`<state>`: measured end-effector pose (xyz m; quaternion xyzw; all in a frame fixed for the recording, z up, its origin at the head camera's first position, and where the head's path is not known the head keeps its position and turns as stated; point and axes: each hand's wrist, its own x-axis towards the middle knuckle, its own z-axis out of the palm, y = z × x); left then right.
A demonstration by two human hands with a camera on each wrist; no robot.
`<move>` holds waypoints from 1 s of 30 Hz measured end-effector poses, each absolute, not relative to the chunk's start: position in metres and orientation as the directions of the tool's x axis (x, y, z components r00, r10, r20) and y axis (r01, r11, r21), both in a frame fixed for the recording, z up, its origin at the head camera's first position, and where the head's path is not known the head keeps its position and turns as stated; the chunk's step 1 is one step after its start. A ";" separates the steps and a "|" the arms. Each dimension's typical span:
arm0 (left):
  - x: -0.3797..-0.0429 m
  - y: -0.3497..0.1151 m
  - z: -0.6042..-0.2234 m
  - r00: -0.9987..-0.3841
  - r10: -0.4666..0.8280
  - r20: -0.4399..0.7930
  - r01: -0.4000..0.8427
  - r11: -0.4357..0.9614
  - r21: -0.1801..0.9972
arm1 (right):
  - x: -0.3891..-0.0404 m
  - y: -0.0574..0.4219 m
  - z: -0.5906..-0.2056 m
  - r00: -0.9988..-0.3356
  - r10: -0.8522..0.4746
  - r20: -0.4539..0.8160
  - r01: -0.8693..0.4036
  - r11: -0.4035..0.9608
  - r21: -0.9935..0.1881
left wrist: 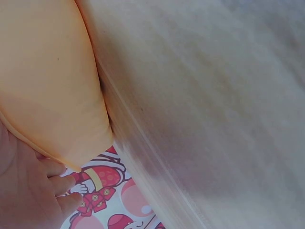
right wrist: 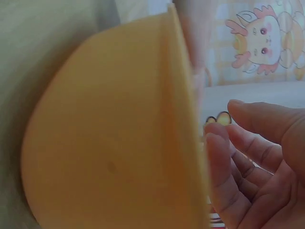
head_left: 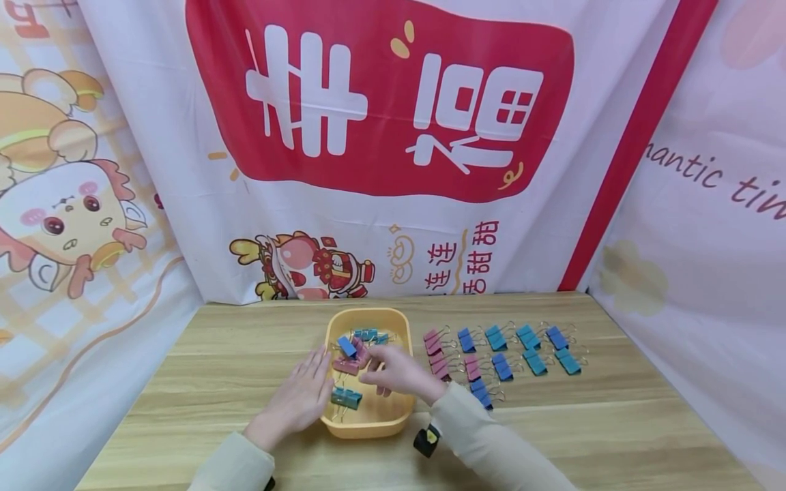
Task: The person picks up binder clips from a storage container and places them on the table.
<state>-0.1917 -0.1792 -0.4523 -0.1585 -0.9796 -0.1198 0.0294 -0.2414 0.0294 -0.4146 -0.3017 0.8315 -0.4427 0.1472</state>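
Note:
A yellow plastic bin (head_left: 368, 431) stands on the table with several binder clips inside: a blue clip (head_left: 346, 347) on top of pink ones (head_left: 347, 365), teal clips (head_left: 366, 335) at the back and a teal clip (head_left: 346, 397) nearer the front. Along the bin's left rim rests my left hand (head_left: 299, 390), fingers extended; the left wrist view shows that hand (left wrist: 28, 195) against the bin's edge. My right hand (head_left: 399, 372) reaches over the right rim beside the pink clips. In the right wrist view its thumb and loosely bent fingers (right wrist: 259, 148) stand apart, nothing visible between them.
Right of the bin, several binder clips lie in rows on the wooden table, among them a pink clip (head_left: 432, 343), a blue clip (head_left: 482, 393) and a teal clip (head_left: 568, 361). A printed cloth (head_left: 393, 245) hangs at the table's back edge. A black device (head_left: 426, 441) sits by my right sleeve.

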 end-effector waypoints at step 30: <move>-0.190 -0.179 -0.450 -0.946 0.309 0.101 0.325 0.918 0.227 | -0.237 -0.002 -0.451 -0.697 -0.697 -0.169 -0.318 0.512 -0.798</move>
